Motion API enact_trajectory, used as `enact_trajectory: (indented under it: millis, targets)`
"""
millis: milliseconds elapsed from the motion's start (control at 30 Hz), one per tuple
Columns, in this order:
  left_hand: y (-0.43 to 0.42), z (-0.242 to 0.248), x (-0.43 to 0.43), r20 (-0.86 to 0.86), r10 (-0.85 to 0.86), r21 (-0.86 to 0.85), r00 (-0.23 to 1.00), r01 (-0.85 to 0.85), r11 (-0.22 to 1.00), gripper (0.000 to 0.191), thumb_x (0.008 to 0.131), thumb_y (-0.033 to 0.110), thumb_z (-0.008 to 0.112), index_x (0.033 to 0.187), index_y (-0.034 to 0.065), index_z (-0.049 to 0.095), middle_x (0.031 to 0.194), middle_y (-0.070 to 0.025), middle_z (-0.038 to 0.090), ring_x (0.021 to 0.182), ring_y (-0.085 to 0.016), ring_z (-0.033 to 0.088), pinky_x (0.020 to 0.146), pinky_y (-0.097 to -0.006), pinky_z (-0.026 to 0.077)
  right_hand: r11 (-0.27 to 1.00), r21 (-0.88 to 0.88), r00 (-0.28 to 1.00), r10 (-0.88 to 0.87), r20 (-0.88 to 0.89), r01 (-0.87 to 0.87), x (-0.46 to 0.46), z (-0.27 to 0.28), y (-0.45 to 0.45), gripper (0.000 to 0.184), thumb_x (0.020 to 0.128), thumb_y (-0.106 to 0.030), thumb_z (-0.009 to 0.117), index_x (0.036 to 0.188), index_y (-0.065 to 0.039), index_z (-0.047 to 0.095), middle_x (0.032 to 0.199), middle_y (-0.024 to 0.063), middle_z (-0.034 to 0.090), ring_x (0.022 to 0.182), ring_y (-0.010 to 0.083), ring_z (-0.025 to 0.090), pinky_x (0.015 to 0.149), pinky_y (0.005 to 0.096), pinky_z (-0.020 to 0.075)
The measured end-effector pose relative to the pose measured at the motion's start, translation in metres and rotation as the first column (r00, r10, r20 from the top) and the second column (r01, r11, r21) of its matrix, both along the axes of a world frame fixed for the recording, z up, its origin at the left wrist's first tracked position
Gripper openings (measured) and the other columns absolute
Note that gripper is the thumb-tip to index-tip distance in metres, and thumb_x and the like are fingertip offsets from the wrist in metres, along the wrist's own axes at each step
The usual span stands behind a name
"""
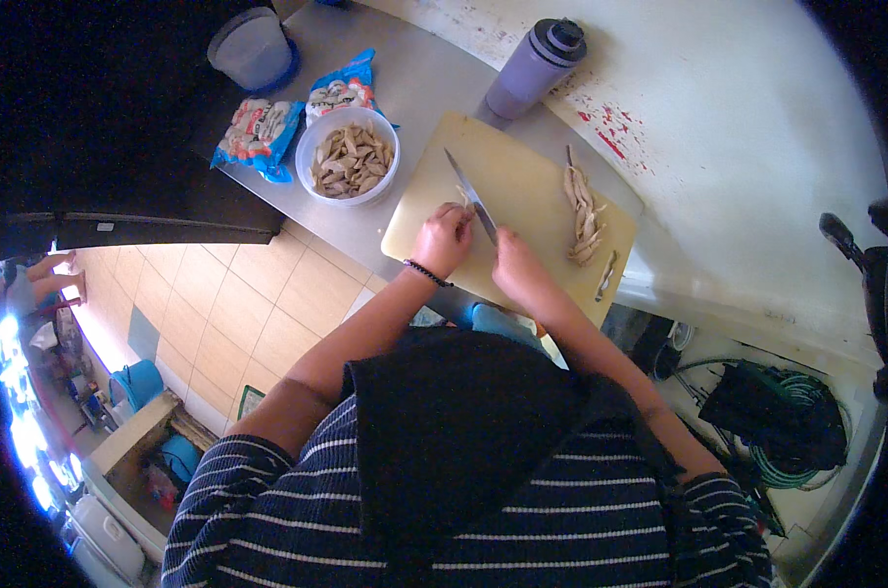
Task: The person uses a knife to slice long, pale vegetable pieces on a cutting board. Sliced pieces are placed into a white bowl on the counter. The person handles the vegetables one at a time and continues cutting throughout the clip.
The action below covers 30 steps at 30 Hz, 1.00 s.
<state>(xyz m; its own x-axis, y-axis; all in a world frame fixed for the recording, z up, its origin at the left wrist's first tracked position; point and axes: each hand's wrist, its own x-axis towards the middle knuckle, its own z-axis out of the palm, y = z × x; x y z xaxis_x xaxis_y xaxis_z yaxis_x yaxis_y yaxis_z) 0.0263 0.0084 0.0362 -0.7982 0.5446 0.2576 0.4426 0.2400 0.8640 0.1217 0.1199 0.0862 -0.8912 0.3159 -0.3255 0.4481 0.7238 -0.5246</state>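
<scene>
My right hand (519, 268) grips a kitchen knife (467, 184), its blade slanting up and left over the cutting board. My left hand (444, 237) rests beside the blade with curled fingers around a small pale food piece (463, 195), mostly hidden by the fingers. Both hands are over a yellowish plastic cutting board (513, 169). A bunch of long, pale brown food strips (582, 213) lies along the board's right side. Left of the board, a round clear plastic tub (392, 173) holds many slanted pale brown food pieces (350, 160).
Two blue-and-clear food packets (256, 132) (341, 92) lie around the tub on the metal table (422, 70). Behind them stands a translucent container (251, 50). A purple bottle (530, 73) stands by the wall (723, 110). At far left, another person's legs (56, 278) show.
</scene>
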Motion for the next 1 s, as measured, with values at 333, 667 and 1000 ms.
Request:
enact_trajectory:
  millis: [333, 667, 1000]
  targets:
    - [0.0, 0.005, 0.0, 0.038, 0.015, -0.025, 0.999, -0.014, 1.0, 0.013, 0.07, 0.003, 0.059, 0.082, 0.0005, 0.059, 0.082, -0.0134, 0.059, 0.068, -0.027, 0.06, 0.061, -0.0323, 0.049, 0.999, -0.005, 0.977, -0.043, -0.209, 0.043, -0.033, -0.008, 0.008, 0.025, 0.075, -0.001, 0.042, 0.1, 0.003, 0.042, 0.091, 0.0292, 0.052, 0.084, 0.0463, 0.051, 0.073, 0.0498, 0.042]
    - [-0.001, 0.006, 0.003, 0.039, 0.031, 0.029, 0.999, -0.033, 0.999, 0.013, 0.071, 0.003, 0.059, 0.083, -0.0002, 0.061, 0.084, -0.0137, 0.06, 0.066, -0.025, 0.059, 0.059, -0.0299, 0.049, 0.998, 0.06, 1.0, 0.011, -0.025, -0.009, -0.006, 0.024, -0.005, 0.024, 0.075, -0.001, 0.042, 0.099, 0.004, 0.041, 0.093, 0.03, 0.051, 0.082, 0.0451, 0.053, 0.071, 0.05, 0.0432]
    - [-0.003, 0.01, 0.003, 0.073, 0.032, -0.004, 0.997, -0.032, 0.999, 0.015, 0.07, 0.003, 0.056, 0.084, 0.0017, 0.061, 0.085, -0.0139, 0.059, 0.068, -0.027, 0.059, 0.062, -0.0333, 0.049, 0.999, 0.048, 1.0, -0.001, 0.01, 0.0, -0.009, 0.009, -0.004, 0.024, 0.076, 0.0, 0.038, 0.099, 0.003, 0.041, 0.097, 0.0309, 0.049, 0.085, 0.0463, 0.051, 0.074, 0.0503, 0.0425]
